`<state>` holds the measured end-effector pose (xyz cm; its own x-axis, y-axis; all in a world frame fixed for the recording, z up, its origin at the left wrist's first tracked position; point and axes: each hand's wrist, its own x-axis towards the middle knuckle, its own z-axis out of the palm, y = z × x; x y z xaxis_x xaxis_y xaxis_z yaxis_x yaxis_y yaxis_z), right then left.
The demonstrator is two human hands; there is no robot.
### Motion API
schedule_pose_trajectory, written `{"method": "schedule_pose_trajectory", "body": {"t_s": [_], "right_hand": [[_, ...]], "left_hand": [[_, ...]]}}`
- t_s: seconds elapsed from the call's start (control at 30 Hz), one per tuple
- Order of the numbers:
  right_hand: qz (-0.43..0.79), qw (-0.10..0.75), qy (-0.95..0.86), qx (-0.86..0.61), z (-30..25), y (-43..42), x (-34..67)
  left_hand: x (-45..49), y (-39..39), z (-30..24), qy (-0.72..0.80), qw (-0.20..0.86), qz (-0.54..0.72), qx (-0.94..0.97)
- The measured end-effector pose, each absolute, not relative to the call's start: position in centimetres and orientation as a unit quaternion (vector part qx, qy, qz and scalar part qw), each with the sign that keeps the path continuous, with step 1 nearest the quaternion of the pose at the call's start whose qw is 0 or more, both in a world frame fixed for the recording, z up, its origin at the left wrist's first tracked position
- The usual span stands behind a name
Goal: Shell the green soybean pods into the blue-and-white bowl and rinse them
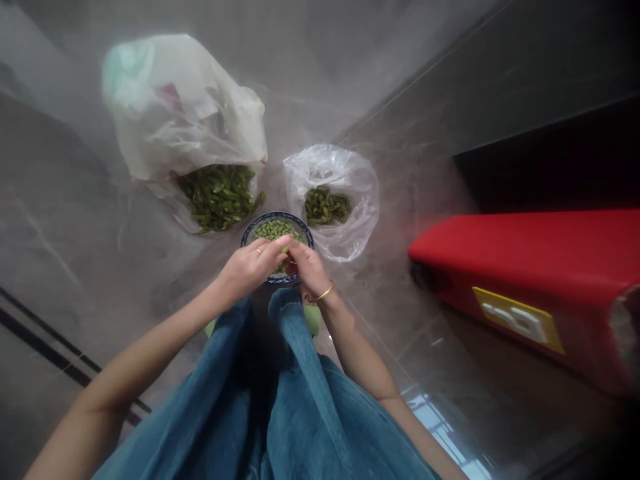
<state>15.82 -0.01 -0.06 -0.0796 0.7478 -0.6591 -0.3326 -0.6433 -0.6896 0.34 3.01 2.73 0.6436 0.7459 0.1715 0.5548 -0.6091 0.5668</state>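
Observation:
My left hand (249,265), with a ring on one finger, and my right hand (310,267) meet fingertip to fingertip above a blue-and-white bowl (309,233). Pinched between them is a green bean pod (285,250), mostly hidden by my fingers. Shelled green beans (274,229) lie in the bowl. Just beyond it on the left, whole green pods (217,197) spill from the mouth of a large whitish plastic bag (185,113). Beyond it on the right, a smaller heap of pods (327,205) sits in a spread clear plastic bag (363,193).
Grey marbled tile floor (400,293) lies around the bowl and bags. A red object with a yellow plate (520,320) stands on the right, near a dark wall (525,87). My knees in blue denim (325,407) flank the near side of the bowl.

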Motion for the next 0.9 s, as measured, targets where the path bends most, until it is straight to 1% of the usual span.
{"method": "schedule_pose_trajectory", "body": {"t_s": [0.1, 0.17, 0.2, 0.33, 0.37, 0.43, 0.53, 0.6, 0.67, 0.77, 0.83, 0.9], "right_hand": [[0.712, 0.367, -0.211, -0.561, -1.3, -1.2, 14.3], [0.719, 0.365, -0.204, -0.556, -1.8, -1.6, 13.7], [0.719, 0.366, -0.197, -0.557, -1.9, -1.7, 13.5], [0.677, 0.394, -0.198, -0.589, -1.0, -1.4, 12.3], [0.668, 0.399, -0.196, -0.597, -0.6, -1.4, 11.9], [0.661, 0.402, -0.187, -0.605, 0.1, -1.4, 11.3], [0.647, 0.414, -0.198, -0.609, 0.8, -1.7, 10.8], [0.623, 0.430, -0.224, -0.614, 0.9, -2.0, 10.7], [0.608, 0.443, -0.232, -0.617, 0.8, -2.2, 10.7], [0.619, 0.450, -0.202, -0.612, 0.5, -2.2, 10.6], [0.615, 0.453, -0.202, -0.613, 0.5, -2.2, 10.5], [0.585, 0.463, -0.235, -0.624, 0.6, -2.2, 10.5]], "left_hand": [[-0.3, 1.5, 1.9, 0.407, 0.262, 0.151, 0.862], [-0.4, 1.0, 1.2, 0.411, 0.259, 0.136, 0.863], [-0.3, 0.8, 0.9, 0.409, 0.249, 0.147, 0.865], [0.4, 0.2, 0.0, 0.427, 0.201, 0.257, 0.844], [0.6, 0.0, 0.0, 0.440, 0.205, 0.276, 0.829], [1.1, -0.4, 0.5, 0.477, 0.253, 0.301, 0.786], [1.6, -0.8, 1.5, 0.527, 0.334, 0.312, 0.716], [1.7, -0.8, 1.9, 0.540, 0.353, 0.311, 0.697], [1.7, -0.6, 1.7, 0.521, 0.335, 0.324, 0.715], [1.6, -0.4, 0.8, 0.482, 0.288, 0.347, 0.751], [1.6, -0.5, 0.3, 0.490, 0.285, 0.350, 0.746], [1.7, -0.7, 0.4, 0.507, 0.299, 0.349, 0.729]]}}
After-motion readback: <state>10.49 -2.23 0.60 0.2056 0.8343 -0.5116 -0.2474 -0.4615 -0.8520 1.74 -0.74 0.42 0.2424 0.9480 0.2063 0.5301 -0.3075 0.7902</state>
